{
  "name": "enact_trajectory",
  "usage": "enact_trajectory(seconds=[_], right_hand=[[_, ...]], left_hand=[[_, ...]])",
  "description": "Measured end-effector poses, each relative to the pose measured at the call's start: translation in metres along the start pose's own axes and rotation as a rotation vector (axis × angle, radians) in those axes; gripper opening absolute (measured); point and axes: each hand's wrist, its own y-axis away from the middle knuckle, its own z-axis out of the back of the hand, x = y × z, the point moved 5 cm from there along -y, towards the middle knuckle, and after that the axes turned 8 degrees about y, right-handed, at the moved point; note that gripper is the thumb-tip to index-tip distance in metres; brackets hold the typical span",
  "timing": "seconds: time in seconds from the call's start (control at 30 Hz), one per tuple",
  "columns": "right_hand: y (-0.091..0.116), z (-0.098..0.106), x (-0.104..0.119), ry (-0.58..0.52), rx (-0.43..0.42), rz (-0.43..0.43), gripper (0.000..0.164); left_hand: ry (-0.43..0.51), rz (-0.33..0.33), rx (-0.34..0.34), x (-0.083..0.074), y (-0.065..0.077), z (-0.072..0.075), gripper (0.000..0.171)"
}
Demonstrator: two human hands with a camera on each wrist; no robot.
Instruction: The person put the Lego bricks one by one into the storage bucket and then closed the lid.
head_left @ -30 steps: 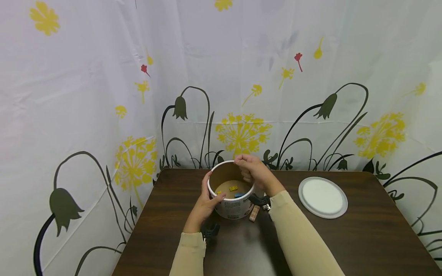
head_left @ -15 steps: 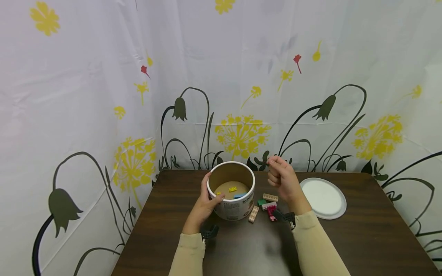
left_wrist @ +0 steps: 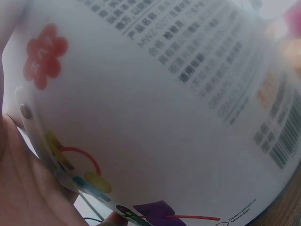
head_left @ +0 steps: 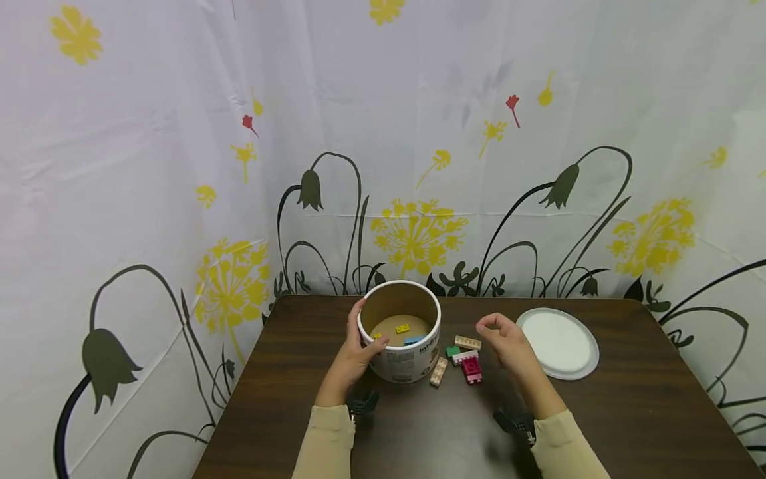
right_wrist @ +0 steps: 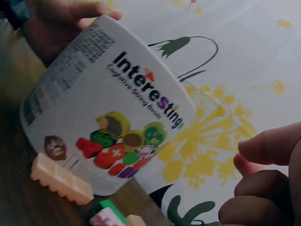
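A round white bucket (head_left: pixel 402 364) printed with "Interesting" stands on the table, tipped slightly toward me. My left hand (head_left: pixel 350 356) grips its left side, thumb over the near rim. Inside lie yellow toy bricks (head_left: pixel 402 328) and a blue brick (head_left: pixel 414 340). To its right are loose bricks: a peach brick (head_left: pixel 439 372), a second peach brick (head_left: pixel 468 342), a green brick (head_left: pixel 453 351) and a magenta brick (head_left: pixel 471 370). Just right of these hovers my right hand (head_left: pixel 510 347). In the right wrist view its fingers (right_wrist: pixel 270 143) are loosely bent, with nothing visible between index finger and thumb.
A round white lid (head_left: pixel 560 342) lies at the back right of the dark wooden table (head_left: pixel 646 399). Behind the table's far edge hangs a white curtain (head_left: pixel 335 80) with a flower print.
My right hand has left the bucket's right rim, moved right past the bricks and come down near them. Those bricks are now uncovered. My left hand stays on the bucket.
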Motion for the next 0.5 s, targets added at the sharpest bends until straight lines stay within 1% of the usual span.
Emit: enact_trajectory(seconds=[0.1,0.23,0.33,0.5], right_hand=[[0.008,-0.001,-0.011,0.073,-0.045,-0.061,0.028],[0.022,-0.003,-0.024,0.225,-0.114,-0.097,0.041],[0.032,-0.009,-0.034,0.345,-0.13,-0.106,0.045],[0.044,-0.019,-0.051,0.47,-0.152,-0.124,0.05]], left_hand=[[-0.002,0.009,0.0,0.0,0.0,-0.001,0.104],[-0.007,0.033,-0.005,0.002,0.002,-0.001,0.102],[-0.012,0.037,-0.005,0.002,0.002,-0.001,0.102],[-0.009,0.017,-0.004,0.0,0.001,0.0,0.102]])
